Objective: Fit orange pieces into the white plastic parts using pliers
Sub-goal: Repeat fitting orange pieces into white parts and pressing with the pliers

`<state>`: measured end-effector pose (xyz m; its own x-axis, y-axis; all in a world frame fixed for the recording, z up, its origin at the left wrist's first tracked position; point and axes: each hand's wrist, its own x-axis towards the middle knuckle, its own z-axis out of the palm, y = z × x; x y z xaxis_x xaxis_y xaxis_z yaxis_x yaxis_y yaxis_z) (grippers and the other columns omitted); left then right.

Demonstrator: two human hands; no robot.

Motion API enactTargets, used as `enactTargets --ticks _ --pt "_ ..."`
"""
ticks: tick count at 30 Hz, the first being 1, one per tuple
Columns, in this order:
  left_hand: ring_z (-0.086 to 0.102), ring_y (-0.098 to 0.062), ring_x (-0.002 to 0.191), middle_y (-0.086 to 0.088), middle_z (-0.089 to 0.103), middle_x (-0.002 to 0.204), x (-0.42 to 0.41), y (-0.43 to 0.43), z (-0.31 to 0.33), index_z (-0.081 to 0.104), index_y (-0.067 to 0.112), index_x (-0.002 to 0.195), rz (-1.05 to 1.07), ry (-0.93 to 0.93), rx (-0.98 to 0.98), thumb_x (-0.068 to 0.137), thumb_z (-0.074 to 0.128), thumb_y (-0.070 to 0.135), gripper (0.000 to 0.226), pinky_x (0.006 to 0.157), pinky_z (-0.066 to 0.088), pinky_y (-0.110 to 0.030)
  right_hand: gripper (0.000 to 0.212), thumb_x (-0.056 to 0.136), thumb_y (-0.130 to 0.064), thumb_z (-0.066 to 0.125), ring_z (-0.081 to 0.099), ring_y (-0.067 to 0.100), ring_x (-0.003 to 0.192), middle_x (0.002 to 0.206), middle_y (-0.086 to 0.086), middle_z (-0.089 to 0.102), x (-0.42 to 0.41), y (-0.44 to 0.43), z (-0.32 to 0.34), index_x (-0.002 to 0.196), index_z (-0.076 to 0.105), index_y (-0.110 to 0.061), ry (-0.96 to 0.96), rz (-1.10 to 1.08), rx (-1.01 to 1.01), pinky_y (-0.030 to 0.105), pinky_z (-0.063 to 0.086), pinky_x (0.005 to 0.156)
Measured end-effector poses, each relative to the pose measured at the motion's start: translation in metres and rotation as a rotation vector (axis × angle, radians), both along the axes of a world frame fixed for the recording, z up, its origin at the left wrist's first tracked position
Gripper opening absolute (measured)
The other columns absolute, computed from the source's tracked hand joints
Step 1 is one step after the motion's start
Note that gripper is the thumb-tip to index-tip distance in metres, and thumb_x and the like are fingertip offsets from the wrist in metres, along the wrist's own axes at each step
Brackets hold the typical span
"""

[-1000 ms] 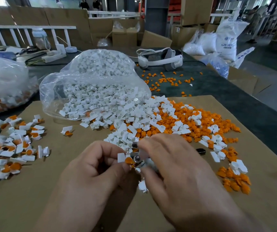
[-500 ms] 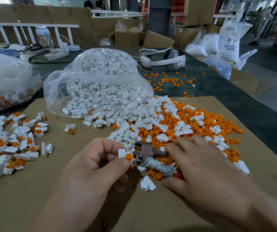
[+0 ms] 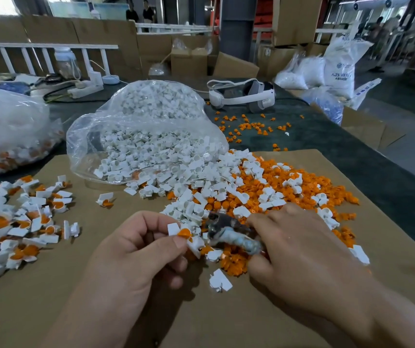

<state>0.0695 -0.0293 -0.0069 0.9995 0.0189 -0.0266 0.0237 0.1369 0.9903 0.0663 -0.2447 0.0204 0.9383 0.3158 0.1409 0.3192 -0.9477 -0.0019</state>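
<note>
At front centre: left hand pinches white part with orange piece
Right hand: fingers curled round pliers
Handling: looks light, stiff, slick; grip flat tab

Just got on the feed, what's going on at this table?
A person is assembling small parts on a cardboard sheet. The left hand pinches a white part with an orange piece in it; the right hand holds the pliers just beside it, over the loose pile of white and orange bits. Finished ones lie in a heap on the left.
</note>
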Motion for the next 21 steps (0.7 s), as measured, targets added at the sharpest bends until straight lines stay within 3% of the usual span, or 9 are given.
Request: enactTargets --ticks 3,5,8,11,16,21 --pt "0.060 -0.021 0.049 -0.015 0.062 0.062 0.000 0.000 0.003 0.074 0.018 0.068 -0.001 -0.001 -0.087 0.057 0.077 0.010 0.015 0.039 0.046 -0.027 0.026 0.083 -0.053 0.022 0.039 0.006 0.076 0.080 -0.015 0.042 -0.001 0.000 0.006 0.092 0.038 -0.034 -0.046 -0.023 0.171 0.029 0.038 0.066" --pt "0.061 -0.021 0.049 -0.017 0.061 0.062 -0.001 0.000 0.008 0.073 0.020 0.067 -0.015 -0.021 -0.075 0.045 0.086 -0.003 0.033 0.039 0.047 -0.027 0.024 0.086 -0.055 0.029 0.042 0.005 0.076 0.080 -0.016 0.044 -0.002 -0.001 0.010 0.093 0.042 -0.036 -0.082 -0.015 0.249 0.024 0.039 0.062" --pt "0.063 -0.020 0.053 -0.014 0.063 0.066 -0.003 0.000 0.011 0.074 0.021 0.068 0.001 -0.073 -0.135 0.048 0.080 0.019 0.022 0.039 0.048 -0.026 0.023 0.086 -0.054 0.034 0.042 0.005 0.082 0.087 -0.019 0.044 -0.006 0.000 0.012 0.102 0.043 -0.041 -0.065 0.034 0.227 0.019 0.035 0.064" --pt "0.063 -0.019 0.055 -0.013 0.064 0.067 -0.005 0.000 0.013 0.074 0.021 0.071 0.012 -0.110 -0.138 0.050 0.079 0.024 0.021 0.041 0.048 -0.024 0.038 0.084 -0.053 0.033 0.040 0.004 0.089 0.096 -0.021 0.045 -0.007 0.003 0.009 0.115 0.047 -0.037 -0.001 0.107 0.169 0.021 0.036 0.072" --pt "0.064 -0.018 0.053 -0.022 0.063 0.069 -0.009 -0.001 0.017 0.074 0.020 0.075 0.032 -0.163 0.015 0.053 0.075 0.029 0.023 0.043 0.048 -0.020 0.030 0.085 -0.049 0.042 0.043 0.005 0.088 0.095 -0.021 0.048 -0.010 0.006 0.009 0.113 0.047 -0.040 0.032 0.146 0.191 0.025 0.042 0.073" --pt "0.063 -0.015 0.052 -0.013 0.063 0.065 -0.009 -0.002 0.016 0.074 0.024 0.073 0.013 -0.197 0.048 0.051 0.077 0.031 0.023 0.042 0.048 -0.019 0.037 0.086 -0.050 0.041 0.045 0.007 0.096 0.103 -0.020 0.049 -0.009 0.006 0.008 0.122 0.044 -0.040 0.040 0.164 0.170 0.027 0.043 0.080"
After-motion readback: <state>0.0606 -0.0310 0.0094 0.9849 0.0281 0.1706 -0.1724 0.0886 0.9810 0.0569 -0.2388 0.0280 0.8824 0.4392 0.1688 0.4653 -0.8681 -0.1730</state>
